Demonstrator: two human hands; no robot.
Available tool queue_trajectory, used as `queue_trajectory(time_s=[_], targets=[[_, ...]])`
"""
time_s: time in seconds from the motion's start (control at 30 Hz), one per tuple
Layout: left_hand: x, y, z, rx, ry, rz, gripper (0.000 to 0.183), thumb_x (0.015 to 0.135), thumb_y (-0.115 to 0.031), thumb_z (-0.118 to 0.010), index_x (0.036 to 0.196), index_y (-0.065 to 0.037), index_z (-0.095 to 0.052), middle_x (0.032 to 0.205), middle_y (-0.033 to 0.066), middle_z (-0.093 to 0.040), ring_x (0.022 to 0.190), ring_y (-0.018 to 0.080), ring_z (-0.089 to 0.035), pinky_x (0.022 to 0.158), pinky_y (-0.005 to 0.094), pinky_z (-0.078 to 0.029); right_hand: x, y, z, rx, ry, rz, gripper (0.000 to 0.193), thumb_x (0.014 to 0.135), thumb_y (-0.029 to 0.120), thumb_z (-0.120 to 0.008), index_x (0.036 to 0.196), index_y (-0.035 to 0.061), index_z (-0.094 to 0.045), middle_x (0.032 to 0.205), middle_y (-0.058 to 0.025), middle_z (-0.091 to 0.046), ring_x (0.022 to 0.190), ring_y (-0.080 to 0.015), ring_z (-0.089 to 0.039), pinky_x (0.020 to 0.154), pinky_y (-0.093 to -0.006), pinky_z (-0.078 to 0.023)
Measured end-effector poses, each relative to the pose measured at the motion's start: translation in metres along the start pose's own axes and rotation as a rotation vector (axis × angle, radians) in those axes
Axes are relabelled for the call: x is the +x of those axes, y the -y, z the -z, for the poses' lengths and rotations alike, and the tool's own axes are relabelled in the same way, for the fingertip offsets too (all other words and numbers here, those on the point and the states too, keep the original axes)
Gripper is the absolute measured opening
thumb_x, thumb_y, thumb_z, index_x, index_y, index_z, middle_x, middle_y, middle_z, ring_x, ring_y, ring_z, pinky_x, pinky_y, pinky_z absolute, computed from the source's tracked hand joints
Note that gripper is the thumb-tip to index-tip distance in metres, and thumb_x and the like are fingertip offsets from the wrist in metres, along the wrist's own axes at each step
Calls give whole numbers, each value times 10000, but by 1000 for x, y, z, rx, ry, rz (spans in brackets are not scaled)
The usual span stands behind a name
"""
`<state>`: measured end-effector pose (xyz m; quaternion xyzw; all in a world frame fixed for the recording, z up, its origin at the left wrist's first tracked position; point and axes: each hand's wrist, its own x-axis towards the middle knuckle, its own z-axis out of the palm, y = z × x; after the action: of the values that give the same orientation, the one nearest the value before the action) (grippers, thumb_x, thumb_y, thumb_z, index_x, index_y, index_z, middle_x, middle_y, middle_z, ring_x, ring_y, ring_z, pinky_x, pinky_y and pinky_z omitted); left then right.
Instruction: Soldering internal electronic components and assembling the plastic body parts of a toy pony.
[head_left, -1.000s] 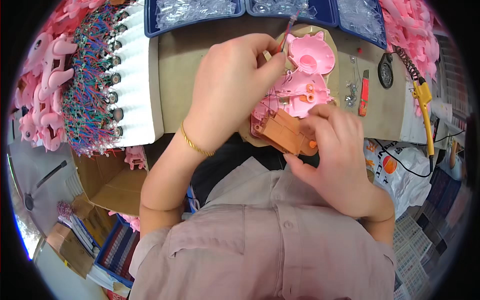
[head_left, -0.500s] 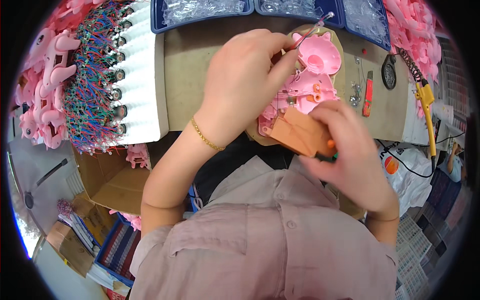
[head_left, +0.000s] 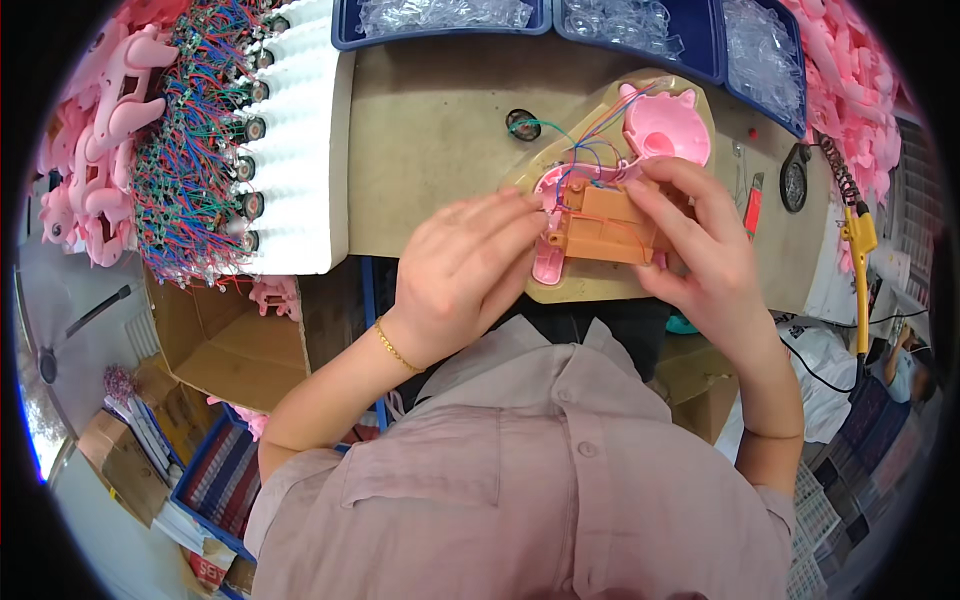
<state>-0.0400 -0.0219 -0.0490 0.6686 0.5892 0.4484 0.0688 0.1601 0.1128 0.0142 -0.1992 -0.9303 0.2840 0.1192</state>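
My right hand grips an orange plastic case by its right end, thumb below and fingers above. A thin red wire runs across the case's face. The case sits over the lower part of a pink animal-shaped toy shell, hiding much of its inside. At the case's left edge, my left hand has its fingertips pinched together; what lies between them is hidden. Blue, red and green wires loop above the case. A green one leads to a small round black speaker on the table.
Speakers with bundled wires lie in a white foam tray at the left. Blue bins of clear plastic parts line the back. A red cutter, black ring-shaped item and yellow-handled soldering iron are at the right.
My left hand has come down from above the shell to the case's left edge. The case now lies level over the shell. The speaker and loose wires appear on the table to the left.
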Motion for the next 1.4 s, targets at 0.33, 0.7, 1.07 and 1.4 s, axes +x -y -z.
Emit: queue_trajectory(time_s=[0.33, 0.7, 1.07, 1.4], targets=[[-8, -16, 5, 288, 218, -74, 431, 731, -64, -663, 1159, -47, -613, 1239, 91, -578, 1111, 223, -566, 896, 356, -471, 26, 5, 27, -107, 204, 17, 652, 532, 82, -787, 1156, 60, -599, 1172, -99, -538, 1019, -289, -552, 846, -395, -463], [60, -18, 10, 203, 217, -110, 396, 747, -195, -700, 1129, -107, -639, 1151, 22, -610, 1015, 214, -546, 848, 350, -409, -10, -1, 41, -246, -70, -153, 479, 634, 223, -774, 1057, 45, -636, 949, -77, -567, 884, -266, -529, 796, -367, -410], [68, -30, -14, 255, 381, -244, 325, 808, -207, -627, 1103, -72, -647, 1182, 10, -611, 1115, 169, -513, 914, 354, -404, -11, -12, 25, -297, -64, -49, 425, 662, 220, -735, 1030, 26, -651, 847, -65, -566, 798, -248, -538, 737, -360, -420], [65, -42, 2, 320, 214, 3, 66, 782, -155, -676, 822, -101, -670, 946, -8, -654, 934, 214, -575, 849, 348, -381, 59, -33, 17, -247, -234, 240, 273, 734, 100, -699, 1000, 64, -652, 1000, -92, -597, 941, -274, -567, 844, -362, -436]])
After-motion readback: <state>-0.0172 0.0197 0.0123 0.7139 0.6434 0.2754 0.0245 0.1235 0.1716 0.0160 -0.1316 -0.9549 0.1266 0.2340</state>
